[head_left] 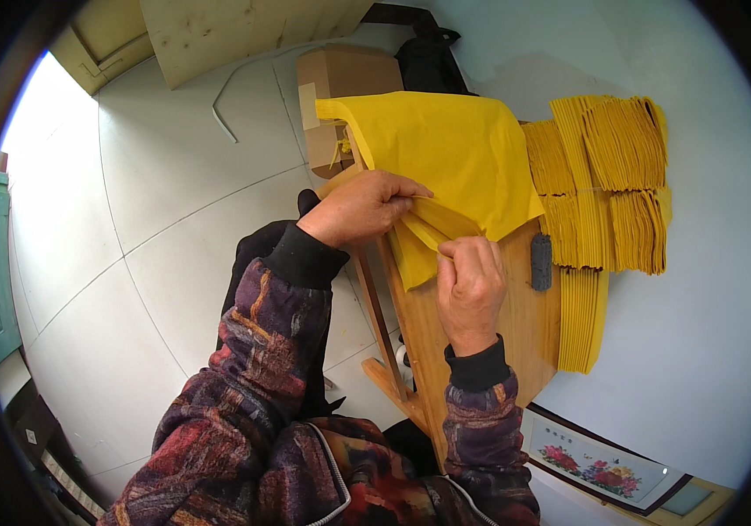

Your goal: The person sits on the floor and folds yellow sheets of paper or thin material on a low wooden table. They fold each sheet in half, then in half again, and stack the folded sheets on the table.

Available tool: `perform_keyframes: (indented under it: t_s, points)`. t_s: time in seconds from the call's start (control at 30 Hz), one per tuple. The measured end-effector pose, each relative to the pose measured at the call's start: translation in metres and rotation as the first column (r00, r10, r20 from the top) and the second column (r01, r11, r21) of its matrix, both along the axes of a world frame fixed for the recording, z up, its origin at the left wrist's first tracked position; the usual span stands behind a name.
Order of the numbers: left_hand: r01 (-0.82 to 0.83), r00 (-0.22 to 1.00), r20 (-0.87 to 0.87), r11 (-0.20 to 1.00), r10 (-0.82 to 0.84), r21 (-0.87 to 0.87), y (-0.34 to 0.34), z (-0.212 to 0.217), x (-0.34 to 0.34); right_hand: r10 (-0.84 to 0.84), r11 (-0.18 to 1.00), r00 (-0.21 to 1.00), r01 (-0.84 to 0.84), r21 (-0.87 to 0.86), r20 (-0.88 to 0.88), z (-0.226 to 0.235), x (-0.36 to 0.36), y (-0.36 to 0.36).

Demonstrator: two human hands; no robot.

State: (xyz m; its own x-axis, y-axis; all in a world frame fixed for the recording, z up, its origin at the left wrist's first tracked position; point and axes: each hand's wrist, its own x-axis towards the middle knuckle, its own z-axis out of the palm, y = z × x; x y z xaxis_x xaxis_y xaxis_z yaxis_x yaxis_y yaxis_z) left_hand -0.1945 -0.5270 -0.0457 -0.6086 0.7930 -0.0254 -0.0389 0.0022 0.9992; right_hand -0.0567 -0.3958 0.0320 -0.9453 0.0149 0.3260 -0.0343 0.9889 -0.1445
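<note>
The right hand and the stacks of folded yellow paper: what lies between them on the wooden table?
In the head view, a small dark block lies on the bare wooden table, between the right hand and the stacks of folded yellow paper.

A brown cardboard box (340, 83) stands on the floor behind the table.

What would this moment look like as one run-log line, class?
left hand: pinching yellow paper sheet | right hand: pinching sheet's folded edge | surface: wooden table | nearby: folded yellow paper stacks, cardboard box
</note>
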Motion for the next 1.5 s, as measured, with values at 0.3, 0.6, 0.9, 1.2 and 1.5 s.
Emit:
perform_keyframes:
  t_s: [0.3, 0.6, 0.9, 1.2, 1.5]
  points:
    - [0.026, 0.996, -0.084, 0.999, -0.022, 0.043, -0.001, -0.004, -0.001, -0.051, 0.997, 0.999, 0.052, 0.054, -0.011, 0.007, -0.013, 0.005]
    - [-0.041, 0.993, -0.114, 0.999, 0.038, -0.018, 0.004, -0.007, 0.001, -0.096, 0.994, 0.965, 0.08, -0.077, -0.243, 0.011, -0.014, 0.003]
    - [-0.04, 0.998, -0.055, 0.999, 0.038, -0.034, 0.004, -0.002, 0.001, -0.514, 0.818, 0.854, 0.517, -0.251, 0.084, -0.028, 0.072, 0.067]
    - [-0.037, 0.999, -0.011, 0.997, 0.036, -0.07, 0.0, 0.009, 0.0, -0.752, 0.643, 0.659, 0.738, 0.202, -0.011, -0.059, 0.099, 0.193]
    - [-0.032, 0.999, 0.036, 0.993, 0.036, -0.11, -0.001, 0.014, 0.0, -0.815, 0.552, 0.529, 0.833, 0.037, 0.237, -0.036, 0.09, 0.207]
